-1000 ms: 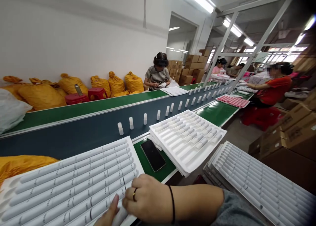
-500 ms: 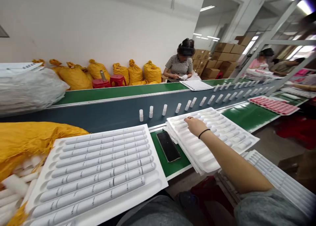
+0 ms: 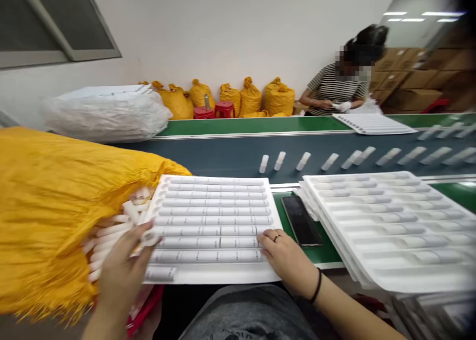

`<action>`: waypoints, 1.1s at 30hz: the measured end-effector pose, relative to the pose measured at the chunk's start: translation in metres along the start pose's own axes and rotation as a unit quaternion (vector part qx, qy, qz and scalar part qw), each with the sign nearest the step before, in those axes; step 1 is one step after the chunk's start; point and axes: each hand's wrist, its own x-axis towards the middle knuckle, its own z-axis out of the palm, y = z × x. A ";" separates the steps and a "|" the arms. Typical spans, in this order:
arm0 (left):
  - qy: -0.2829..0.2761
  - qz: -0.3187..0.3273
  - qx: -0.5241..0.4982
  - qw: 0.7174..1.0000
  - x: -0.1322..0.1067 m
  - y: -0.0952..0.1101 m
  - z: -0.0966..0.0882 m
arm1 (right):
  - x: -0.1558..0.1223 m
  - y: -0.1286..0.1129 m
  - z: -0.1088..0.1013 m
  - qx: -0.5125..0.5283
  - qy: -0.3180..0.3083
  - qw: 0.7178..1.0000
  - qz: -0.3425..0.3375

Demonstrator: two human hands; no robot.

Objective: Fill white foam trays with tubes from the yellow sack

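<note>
A white moulded tray lies in front of me, its grooves filled with rows of white tubes. My left hand is at the tray's left edge, fingers closed on a white tube beside the open yellow sack of loose tubes. My right hand, with a ring and a black wrist band, rests on the tray's right edge, fingertips on the tube ends.
A black phone lies on the green ledge between this tray and a stack of white trays at right. White capped tubes stand on the dark conveyor belt. A person in a striped shirt works across it.
My view has swung left. My right hand came back from the right-hand tray stack to the filled tray's right edge. My left hand has come into view holding a tube by the sack.
</note>
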 end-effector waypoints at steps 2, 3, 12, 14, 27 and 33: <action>-0.028 0.011 -0.026 0.999 -0.004 0.017 0.009 | 0.001 0.007 0.004 -0.020 0.011 1.000 0.000; -0.041 0.010 -0.048 0.998 -0.005 0.025 0.017 | 0.001 0.010 0.003 -0.024 0.012 1.000 -0.001; -0.106 0.096 -0.139 0.980 -0.011 0.073 0.051 | 0.010 -0.009 -0.055 0.244 0.127 0.959 -0.074; -0.095 0.057 -0.204 0.973 -0.016 0.080 0.057 | 0.013 -0.019 -0.056 0.316 0.116 0.936 -0.106; -0.158 -0.138 -0.380 0.901 -0.035 0.086 0.052 | 0.004 -0.032 -0.046 0.418 0.111 0.889 -0.147; -0.256 0.002 -0.160 0.953 -0.033 0.095 0.042 | 0.008 -0.028 -0.049 0.349 0.130 0.914 -0.161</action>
